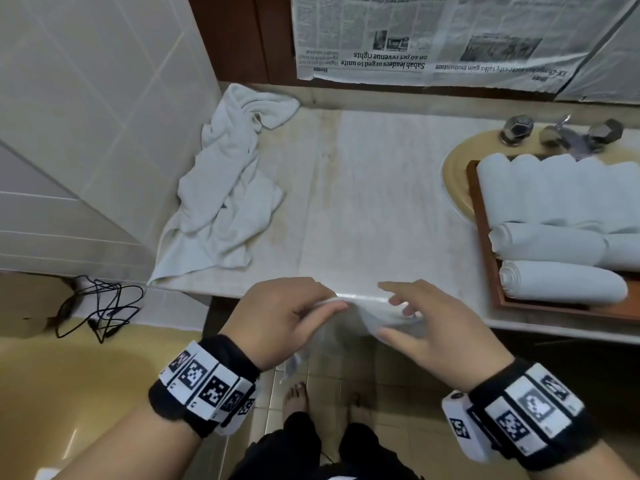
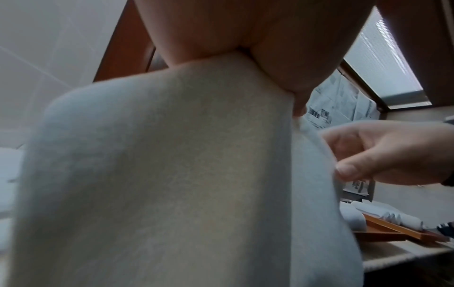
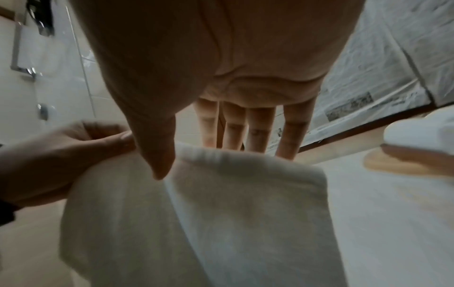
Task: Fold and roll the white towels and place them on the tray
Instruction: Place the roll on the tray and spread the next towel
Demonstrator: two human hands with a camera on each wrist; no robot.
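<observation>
A white towel [image 1: 362, 302] hangs down in front of the counter's front edge, filling the left wrist view [image 2: 172, 174] and the right wrist view [image 3: 233, 203]. My left hand [image 1: 332, 304] pinches its top left corner between thumb and fingers [image 3: 123, 139]. My right hand [image 1: 391, 317] holds the top edge further right, thumb in front and straight fingers [image 3: 260, 132] behind. The wooden tray [image 1: 485, 237] sits at the right over the sink and carries several rolled white towels [image 1: 561, 282]. A crumpled heap of white towels [image 1: 225, 188] lies at the counter's left end.
The pale marble counter [image 1: 381, 202] stretches between the heap and the tray. Taps [image 1: 561, 133] stand behind the tray and newspaper [image 1: 450, 36] covers the back wall. Black cables [image 1: 100, 306] lie on the ledge at the left, beside a yellow tub [image 1: 69, 393].
</observation>
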